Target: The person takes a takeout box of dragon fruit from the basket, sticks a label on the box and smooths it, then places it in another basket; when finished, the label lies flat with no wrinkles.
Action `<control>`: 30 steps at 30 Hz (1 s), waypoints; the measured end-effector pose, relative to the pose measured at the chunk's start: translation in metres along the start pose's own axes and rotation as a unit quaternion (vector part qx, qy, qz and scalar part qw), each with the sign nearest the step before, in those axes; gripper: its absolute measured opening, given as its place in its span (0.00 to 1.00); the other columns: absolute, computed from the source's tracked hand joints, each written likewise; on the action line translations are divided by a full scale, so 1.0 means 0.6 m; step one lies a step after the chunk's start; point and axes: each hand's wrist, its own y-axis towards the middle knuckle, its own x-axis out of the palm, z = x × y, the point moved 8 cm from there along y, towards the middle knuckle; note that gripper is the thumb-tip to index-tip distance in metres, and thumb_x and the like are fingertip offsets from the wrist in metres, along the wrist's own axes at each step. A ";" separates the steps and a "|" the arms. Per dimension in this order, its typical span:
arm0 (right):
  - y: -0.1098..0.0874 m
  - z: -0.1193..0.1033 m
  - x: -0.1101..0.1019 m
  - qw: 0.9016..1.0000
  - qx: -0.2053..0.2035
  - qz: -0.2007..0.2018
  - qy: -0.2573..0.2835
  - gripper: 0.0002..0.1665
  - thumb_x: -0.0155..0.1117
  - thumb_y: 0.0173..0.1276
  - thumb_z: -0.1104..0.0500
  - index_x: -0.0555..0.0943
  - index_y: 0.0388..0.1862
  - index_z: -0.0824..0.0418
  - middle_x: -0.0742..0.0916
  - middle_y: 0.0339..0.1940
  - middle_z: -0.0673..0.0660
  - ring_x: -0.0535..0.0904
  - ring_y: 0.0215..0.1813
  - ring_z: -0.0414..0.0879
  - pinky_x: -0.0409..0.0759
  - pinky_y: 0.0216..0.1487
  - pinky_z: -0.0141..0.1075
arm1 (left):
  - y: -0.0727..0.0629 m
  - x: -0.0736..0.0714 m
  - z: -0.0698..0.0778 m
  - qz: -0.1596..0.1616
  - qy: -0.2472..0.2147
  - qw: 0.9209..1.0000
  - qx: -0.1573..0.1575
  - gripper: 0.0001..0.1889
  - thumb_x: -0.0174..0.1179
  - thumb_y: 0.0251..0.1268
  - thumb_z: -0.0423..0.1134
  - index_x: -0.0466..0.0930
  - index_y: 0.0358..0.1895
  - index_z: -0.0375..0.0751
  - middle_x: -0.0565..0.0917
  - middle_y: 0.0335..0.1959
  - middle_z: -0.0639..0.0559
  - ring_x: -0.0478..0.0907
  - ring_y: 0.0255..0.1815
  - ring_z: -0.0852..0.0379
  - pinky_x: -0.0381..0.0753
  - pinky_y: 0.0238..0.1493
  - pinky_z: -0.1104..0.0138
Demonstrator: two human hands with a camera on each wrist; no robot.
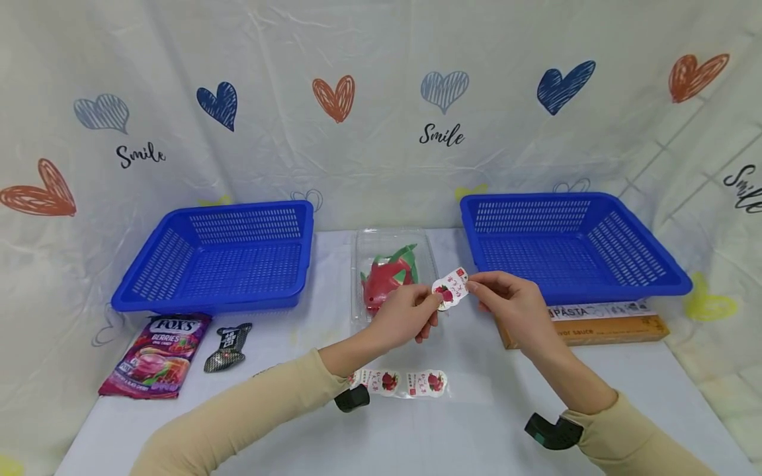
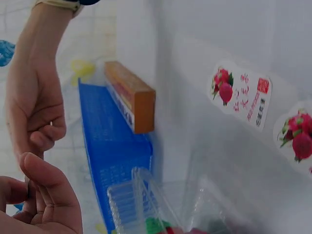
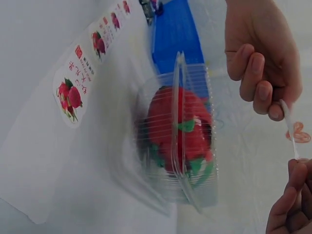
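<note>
A white dragon fruit sticker (image 1: 450,289) with red print is stretched between both hands above the table. My left hand (image 1: 403,311) pinches its left edge between thumb and fingers. At its right end, the fingertips of my right hand (image 1: 513,305) pinch the corner. Seen edge-on in the right wrist view, the sticker (image 3: 291,129) is a thin white strip. Just behind the left hand is a clear plastic box (image 1: 430,254) with a red and green dragon fruit (image 1: 381,281) inside. Below the hands lies a strip of similar stickers (image 1: 399,383), partly covered by the left sleeve.
Two blue baskets (image 1: 211,261) (image 1: 571,248) stand at the back left and back right. A Fox's candy bag (image 1: 157,357) and a small dark packet (image 1: 229,347) lie before the left one. A pasta box (image 1: 613,328) lies before the right one, behind the right forearm.
</note>
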 end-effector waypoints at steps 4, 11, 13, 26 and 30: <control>0.006 -0.004 0.007 0.999 -0.017 0.003 -0.038 0.22 0.66 0.67 0.46 0.83 0.53 0.59 0.88 0.42 0.56 0.83 0.37 0.44 0.81 0.38 0.30 | 0.005 -0.019 0.012 0.018 0.066 0.997 0.023 0.14 0.48 0.71 0.40 0.74 0.26 0.41 0.77 0.18 0.52 0.72 0.12 0.55 0.72 0.16 0.67; 0.013 -0.017 0.021 0.995 -0.046 0.001 -0.090 0.21 0.68 0.67 0.49 0.81 0.52 0.60 0.89 0.38 0.55 0.84 0.33 0.46 0.79 0.33 0.32 | 0.010 -0.044 0.023 0.067 0.201 0.975 0.063 0.13 0.50 0.66 0.37 0.72 0.21 0.45 0.70 0.13 0.56 0.67 0.14 0.61 0.64 0.19 0.71; 0.014 -0.020 0.025 0.994 -0.052 -0.002 -0.092 0.19 0.68 0.67 0.50 0.81 0.51 0.61 0.89 0.37 0.55 0.84 0.33 0.46 0.78 0.33 0.32 | 0.010 -0.050 0.026 0.080 0.233 0.966 0.076 0.13 0.51 0.65 0.37 0.71 0.20 0.45 0.68 0.13 0.57 0.65 0.15 0.62 0.61 0.20 0.71; 0.021 -0.006 0.050 1.000 -0.011 -0.014 0.019 0.19 0.66 0.69 0.52 0.79 0.51 0.62 0.87 0.40 0.60 0.79 0.34 0.50 0.80 0.32 0.32 | 0.024 -0.083 0.024 0.088 0.241 0.964 0.076 0.15 0.48 0.65 0.38 0.68 0.18 0.46 0.67 0.13 0.57 0.65 0.15 0.62 0.60 0.22 0.69; 0.019 0.000 0.052 0.998 0.000 0.021 0.064 0.18 0.67 0.68 0.53 0.79 0.51 0.62 0.87 0.39 0.56 0.78 0.32 0.50 0.80 0.31 0.32 | 0.028 -0.089 0.021 0.090 0.211 0.972 0.059 0.14 0.47 0.67 0.39 0.72 0.22 0.44 0.72 0.14 0.56 0.70 0.16 0.61 0.64 0.22 0.69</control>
